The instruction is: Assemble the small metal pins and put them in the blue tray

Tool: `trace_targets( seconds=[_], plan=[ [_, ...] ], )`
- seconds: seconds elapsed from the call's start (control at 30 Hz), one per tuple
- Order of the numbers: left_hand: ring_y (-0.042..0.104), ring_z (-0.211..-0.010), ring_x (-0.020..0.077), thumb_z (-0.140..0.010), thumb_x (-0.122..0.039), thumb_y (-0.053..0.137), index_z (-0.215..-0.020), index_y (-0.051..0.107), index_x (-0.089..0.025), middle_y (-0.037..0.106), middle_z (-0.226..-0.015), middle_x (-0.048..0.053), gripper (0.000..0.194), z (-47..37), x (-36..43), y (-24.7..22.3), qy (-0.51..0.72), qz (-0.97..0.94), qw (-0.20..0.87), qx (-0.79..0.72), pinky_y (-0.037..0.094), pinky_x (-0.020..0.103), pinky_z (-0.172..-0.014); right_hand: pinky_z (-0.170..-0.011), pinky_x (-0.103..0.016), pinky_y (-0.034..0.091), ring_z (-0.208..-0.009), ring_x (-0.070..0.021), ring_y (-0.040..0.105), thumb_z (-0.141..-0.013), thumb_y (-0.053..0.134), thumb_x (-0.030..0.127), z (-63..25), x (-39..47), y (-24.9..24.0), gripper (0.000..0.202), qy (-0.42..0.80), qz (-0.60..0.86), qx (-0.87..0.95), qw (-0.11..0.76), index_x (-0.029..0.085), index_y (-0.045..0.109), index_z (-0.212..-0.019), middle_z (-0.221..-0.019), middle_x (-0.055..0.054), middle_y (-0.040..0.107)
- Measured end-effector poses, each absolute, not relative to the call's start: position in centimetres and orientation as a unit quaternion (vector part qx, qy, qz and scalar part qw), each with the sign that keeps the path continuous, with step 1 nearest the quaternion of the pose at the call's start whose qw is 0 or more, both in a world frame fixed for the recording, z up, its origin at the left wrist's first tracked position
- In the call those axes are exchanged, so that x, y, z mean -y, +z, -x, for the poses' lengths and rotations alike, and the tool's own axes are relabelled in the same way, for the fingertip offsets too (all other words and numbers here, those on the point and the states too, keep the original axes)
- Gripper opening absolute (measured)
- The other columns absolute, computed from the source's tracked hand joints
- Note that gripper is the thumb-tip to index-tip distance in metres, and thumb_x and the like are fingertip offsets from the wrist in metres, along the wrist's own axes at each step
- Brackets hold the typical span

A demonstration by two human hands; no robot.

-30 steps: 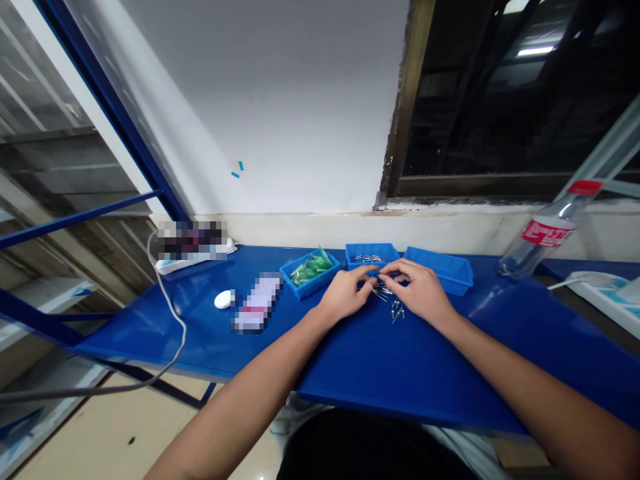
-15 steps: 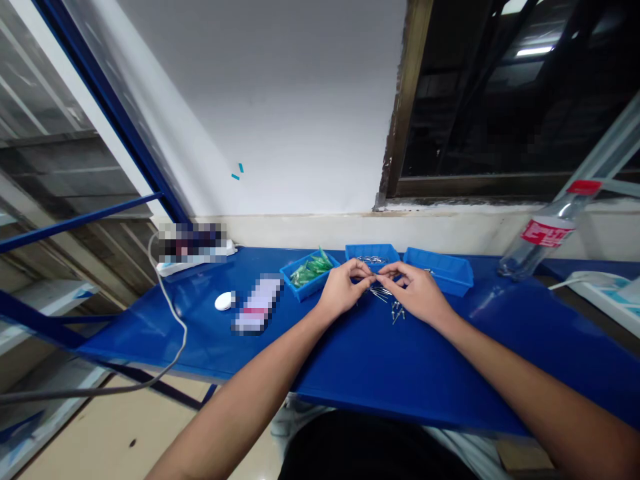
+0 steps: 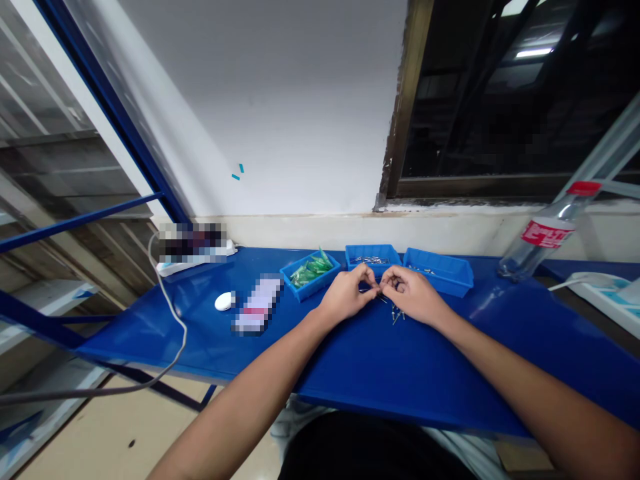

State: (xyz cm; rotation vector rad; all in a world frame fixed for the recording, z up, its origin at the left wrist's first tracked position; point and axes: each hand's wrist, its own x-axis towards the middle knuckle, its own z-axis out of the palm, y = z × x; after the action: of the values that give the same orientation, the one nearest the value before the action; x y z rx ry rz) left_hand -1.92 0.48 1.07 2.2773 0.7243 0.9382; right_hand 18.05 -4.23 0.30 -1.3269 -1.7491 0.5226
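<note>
My left hand [image 3: 353, 291] and my right hand [image 3: 411, 293] meet fingertip to fingertip just above the blue table. Both are closed in a pinch, thumb against fingers; whatever sits between the fingertips is too small and hidden to make out. Under and beside the fingers lie thin metal pins [image 3: 397, 315] in a loose heap, partly covered by the hands. Right behind the hands stands a blue bin [image 3: 375, 252] with more slim metal pieces in it. A second blue bin [image 3: 445, 273], behind my right hand, has a few small metal pieces near its left end.
Left of my hands, a blue bin [image 3: 313, 288] holds green plastic bags [image 3: 311, 269]. Further left lie a pixelated phone-like object [image 3: 259, 303], a round white case [image 3: 225, 301] and a power strip [image 3: 195, 259] with a cable. A red-capped plastic bottle [image 3: 547, 233] leans at the right.
My fingers have curled in more tightly, and the right hand has shifted slightly left and down. The hands now cover more of the heap, while the middle bin's contents show more.
</note>
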Motion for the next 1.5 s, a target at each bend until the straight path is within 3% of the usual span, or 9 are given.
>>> trace_targets(
  seconds=[0.27,0.43,0.63,0.93,1.13,1.23,1.33,1.5],
  plan=[
    [0.072,-0.087,0.0178,-0.091,-0.031,0.072,-0.106,0.054,-0.019,0.075,-0.096,0.005,0.026,1.6,-0.8,1.2,0.438,-0.756,0.396,-0.282,0.055,0.03,-0.082,-0.063,-0.029,0.041,-0.069,-0.0171,0.057,-0.097,0.052,0.035,-18.2,4.3,0.5,0.024,0.188,0.507,0.737,0.406,0.022,0.069,-0.085,-0.081,-0.002,0.067],
    [0.072,-0.086,0.0182,-0.09,-0.036,0.075,-0.116,0.055,-0.019,0.077,-0.101,0.007,0.037,1.5,-1.0,0.8,0.438,-0.725,0.454,-0.275,0.057,0.031,-0.08,-0.059,-0.03,0.04,-0.062,-0.0156,0.054,-0.097,0.056,0.039,-17.8,4.3,0.2,0.025,0.187,0.509,0.744,0.391,0.023,0.072,-0.088,-0.079,-0.001,0.067],
    [0.072,-0.096,0.0203,-0.09,-0.041,0.075,-0.112,0.072,-0.017,0.076,-0.108,0.009,0.032,1.7,-1.2,0.9,0.423,-0.767,0.386,-0.29,0.055,0.03,-0.083,-0.068,-0.031,0.051,-0.076,-0.021,0.069,-0.09,0.066,0.044,-18.4,3.6,-0.8,0.024,0.244,0.527,0.674,0.457,0.021,0.074,-0.092,-0.087,-0.004,0.076],
    [0.069,-0.098,0.0197,-0.09,-0.038,0.074,-0.093,0.079,-0.018,0.075,-0.103,0.008,0.02,1.7,-1.3,1.2,0.416,-0.78,0.374,-0.281,0.053,0.028,-0.084,-0.063,-0.031,0.051,-0.07,-0.0197,0.066,-0.088,0.07,0.046,-18.4,3.4,-0.9,0.026,0.2,0.531,0.692,0.446,0.021,0.075,-0.088,-0.08,-0.004,0.074],
    [0.065,-0.083,0.0166,-0.094,-0.04,0.067,-0.097,0.079,-0.019,0.073,-0.097,0.006,0.024,2.0,-1.1,1.3,0.397,-0.809,0.305,-0.308,0.05,0.026,-0.074,-0.059,-0.029,0.051,-0.077,-0.0194,0.066,-0.092,0.067,0.048,-18.1,4.1,0.5,0.035,0.212,0.505,0.669,0.503,0.02,0.073,-0.113,-0.093,-0.008,0.072],
    [0.061,-0.069,0.0144,-0.092,-0.036,0.068,-0.1,0.08,-0.02,0.072,-0.082,0.002,0.021,2.1,-1.0,1.2,0.356,-0.835,0.278,-0.315,0.048,0.025,-0.068,-0.058,-0.029,0.05,-0.071,-0.0176,0.064,-0.093,0.065,0.049,-17.9,4.5,1.0,0.033,0.191,0.495,0.699,0.48,0.022,0.077,-0.107,-0.094,-0.008,0.072],
    [0.064,-0.065,0.0144,-0.093,-0.036,0.065,-0.103,0.078,-0.017,0.074,-0.077,0.002,0.025,2.1,-0.9,0.9,0.332,-0.826,0.329,-0.314,0.049,0.024,-0.065,-0.058,-0.03,0.05,-0.068,-0.0174,0.063,-0.093,0.066,0.048,-17.9,4.6,1.1,0.03,0.169,0.499,0.707,0.471,0.022,0.078,-0.098,-0.09,-0.007,0.072],
    [0.076,-0.081,0.0188,-0.096,-0.037,0.062,-0.11,0.076,-0.015,0.08,-0.097,0.008,0.029,1.8,-1.0,0.7,0.36,-0.771,0.432,-0.298,0.059,0.029,-0.08,-0.067,-0.033,0.054,-0.075,-0.0203,0.067,-0.093,0.067,0.042,-18.1,4.4,0.8,0.021,0.131,0.507,0.708,0.473,0.022,0.076,-0.094,-0.089,-0.007,0.074]
  ],
)
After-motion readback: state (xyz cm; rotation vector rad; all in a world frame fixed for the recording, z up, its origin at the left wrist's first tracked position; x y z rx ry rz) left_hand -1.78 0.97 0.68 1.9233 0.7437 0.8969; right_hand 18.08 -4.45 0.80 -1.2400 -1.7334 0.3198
